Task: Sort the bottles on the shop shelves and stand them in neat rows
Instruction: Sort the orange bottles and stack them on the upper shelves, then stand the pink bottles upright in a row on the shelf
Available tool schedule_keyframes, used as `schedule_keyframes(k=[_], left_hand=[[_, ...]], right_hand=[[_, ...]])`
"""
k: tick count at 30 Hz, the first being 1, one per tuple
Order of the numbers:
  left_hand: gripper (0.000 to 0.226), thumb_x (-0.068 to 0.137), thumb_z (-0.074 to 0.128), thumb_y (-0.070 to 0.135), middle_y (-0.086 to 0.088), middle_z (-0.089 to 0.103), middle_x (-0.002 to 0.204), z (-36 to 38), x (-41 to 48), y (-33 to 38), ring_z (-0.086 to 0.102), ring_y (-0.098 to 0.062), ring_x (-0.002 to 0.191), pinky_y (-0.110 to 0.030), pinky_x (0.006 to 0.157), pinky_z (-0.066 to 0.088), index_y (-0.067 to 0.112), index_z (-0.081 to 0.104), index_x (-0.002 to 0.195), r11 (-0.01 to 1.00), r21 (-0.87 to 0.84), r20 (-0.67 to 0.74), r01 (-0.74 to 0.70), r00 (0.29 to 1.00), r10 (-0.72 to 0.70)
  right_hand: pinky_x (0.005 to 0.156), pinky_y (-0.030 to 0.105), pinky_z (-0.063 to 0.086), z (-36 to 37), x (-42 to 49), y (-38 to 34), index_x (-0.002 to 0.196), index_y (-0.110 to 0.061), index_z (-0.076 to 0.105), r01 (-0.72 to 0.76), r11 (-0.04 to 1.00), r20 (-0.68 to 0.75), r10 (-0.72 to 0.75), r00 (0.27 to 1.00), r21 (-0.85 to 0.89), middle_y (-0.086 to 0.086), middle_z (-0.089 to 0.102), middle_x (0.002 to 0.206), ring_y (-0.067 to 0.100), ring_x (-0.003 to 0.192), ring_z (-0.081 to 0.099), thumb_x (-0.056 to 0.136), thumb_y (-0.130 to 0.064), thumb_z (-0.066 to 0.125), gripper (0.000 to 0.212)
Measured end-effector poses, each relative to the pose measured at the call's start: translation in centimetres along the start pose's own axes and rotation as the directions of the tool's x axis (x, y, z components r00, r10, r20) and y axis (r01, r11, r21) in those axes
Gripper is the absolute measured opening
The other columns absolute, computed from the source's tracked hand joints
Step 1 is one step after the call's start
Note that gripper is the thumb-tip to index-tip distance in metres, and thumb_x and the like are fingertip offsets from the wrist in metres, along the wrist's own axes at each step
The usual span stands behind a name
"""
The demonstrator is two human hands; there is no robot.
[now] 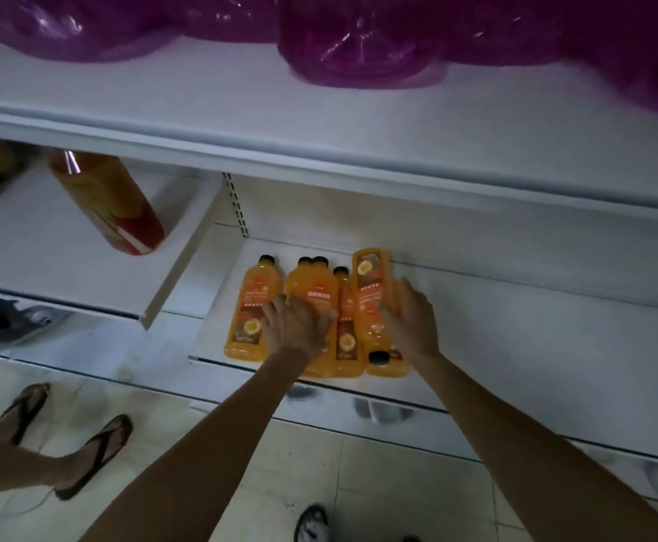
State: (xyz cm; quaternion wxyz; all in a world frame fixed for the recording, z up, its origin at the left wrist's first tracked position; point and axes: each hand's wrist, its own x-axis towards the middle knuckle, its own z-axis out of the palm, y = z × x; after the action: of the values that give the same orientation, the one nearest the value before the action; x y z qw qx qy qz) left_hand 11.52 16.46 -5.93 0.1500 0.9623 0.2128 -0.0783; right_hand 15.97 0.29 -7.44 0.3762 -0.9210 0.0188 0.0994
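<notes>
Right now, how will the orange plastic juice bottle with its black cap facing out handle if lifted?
Orange plastic juice bottle: looks full, so probably heavy for its size. Its flat-looking sides suggest it won't roll. The smooth plastic may be slippery.

Several orange juice bottles (pixel 249 307) with black caps lie flat, side by side, on the low shelf (pixel 515 346) at centre frame. Most point their caps backward; the rightmost bottle (pixel 370 291) lies reversed, cap frontward.

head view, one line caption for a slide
Orange juice bottles lie on a white shelf; left hand rests on the middle ones, right hand grips the rightmost bottle, cap facing front.
</notes>
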Motion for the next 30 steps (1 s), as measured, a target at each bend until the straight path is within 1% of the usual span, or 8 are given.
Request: schedule_keyframes(k=[3,8,13,16,18,20,26,30], left_hand=[[0.077,0.086,0.045,0.060,-0.016,0.027,0.144,-0.6,-1.5,0.1,0.029,-0.033,0.131,-0.042,0.107,0.028,0.012,0.022,0.140,0.996,-0.006,-0.056,-0.085,0.995,0.084],[0.068,0.088,0.050,0.053,-0.012,0.028,0.149,-4.1,-4.3,0.5,0.022,-0.028,0.138,-0.038,0.112,0.022,0.015,0.031,0.140,0.953,-0.061,-0.144,-0.297,0.947,0.286],[0.052,0.086,0.061,0.039,-0.011,0.053,0.132,-8.6,-10.0,1.0,0.044,-0.027,0.124,-0.034,0.101,0.035,0.009,0.051,0.127,0.842,-0.163,-0.303,-0.514,0.838,0.453],[0.052,0.085,0.063,0.040,-0.007,0.055,0.131,-12.2,-13.6,1.0,0.046,-0.022,0.124,-0.029,0.101,0.035,0.012,0.054,0.127,0.784,-0.206,-0.372,-0.586,0.788,0.491],[0.052,0.084,0.062,0.045,0.000,0.053,0.133,-15.3,-15.3,0.9,0.043,-0.016,0.127,-0.026,0.103,0.034,0.018,0.052,0.128,0.738,-0.227,-0.406,-0.636,0.751,0.521],[0.051,0.085,0.061,0.044,0.002,0.053,0.133,-18.7,-16.6,1.0,0.044,-0.013,0.126,-0.022,0.103,0.032,0.019,0.052,0.129,0.703,-0.217,-0.451,-0.677,0.709,0.543],[0.046,0.086,0.061,0.040,0.000,0.060,0.125,-27.7,-17.8,1.1,0.052,-0.014,0.117,-0.020,0.095,0.035,0.016,0.057,0.124,0.627,-0.178,-0.601,-0.758,0.588,0.541],[0.043,0.086,0.061,0.038,-0.002,0.061,0.120,-31.9,-14.3,0.6,0.054,-0.015,0.109,-0.028,0.094,0.042,0.014,0.057,0.122,0.642,-0.215,-0.668,-0.736,0.590,0.453]], right_hand=[[0.104,0.035,0.034,-2.3,-2.5,-1.1,0.146,-0.014,0.031,0.076,0.997,-0.047,-0.077,0.996,-0.007,0.010,0.043,0.142,0.026,0.129,0.041,0.091,-0.031,0.058,0.063],[0.105,0.033,0.037,-5.4,-5.7,-2.4,0.143,-0.015,0.037,0.155,0.978,-0.146,-0.134,0.980,0.142,0.006,0.046,0.142,0.020,0.126,0.045,0.089,-0.019,0.062,0.060],[0.087,0.012,0.039,-7.6,-10.9,-4.2,0.131,-0.015,0.052,0.246,0.924,-0.210,-0.189,0.959,0.292,-0.001,0.057,0.125,0.011,0.111,0.053,0.087,-0.014,0.064,0.045],[0.073,-0.002,0.038,-9.5,-14.2,-6.3,0.109,-0.022,0.062,0.329,0.873,-0.222,-0.263,0.939,0.360,-0.010,0.062,0.105,0.004,0.095,0.056,0.085,-0.008,0.066,0.027],[0.075,0.003,0.043,-11.1,-16.0,-8.4,0.096,-0.027,0.063,0.400,0.844,-0.223,-0.339,0.914,0.357,-0.016,0.062,0.096,0.003,0.092,0.059,0.085,-0.005,0.064,0.025],[0.079,0.011,0.048,-12.9,-17.2,-10.7,0.102,-0.021,0.064,0.466,0.820,-0.224,-0.412,0.883,0.331,-0.012,0.064,0.098,0.004,0.095,0.060,0.085,-0.004,0.062,0.024],[0.080,0.010,0.048,-18.6,-19.3,-18.4,0.105,-0.020,0.062,0.643,0.689,-0.305,-0.566,0.765,0.335,-0.009,0.066,0.103,-0.001,0.094,0.061,0.086,-0.007,0.063,0.023],[0.079,0.010,0.049,-20.8,-17.5,-22.9,0.105,-0.017,0.063,0.707,0.635,-0.383,-0.597,0.705,0.312,-0.009,0.065,0.101,0.001,0.094,0.061,0.085,-0.007,0.065,0.023]])
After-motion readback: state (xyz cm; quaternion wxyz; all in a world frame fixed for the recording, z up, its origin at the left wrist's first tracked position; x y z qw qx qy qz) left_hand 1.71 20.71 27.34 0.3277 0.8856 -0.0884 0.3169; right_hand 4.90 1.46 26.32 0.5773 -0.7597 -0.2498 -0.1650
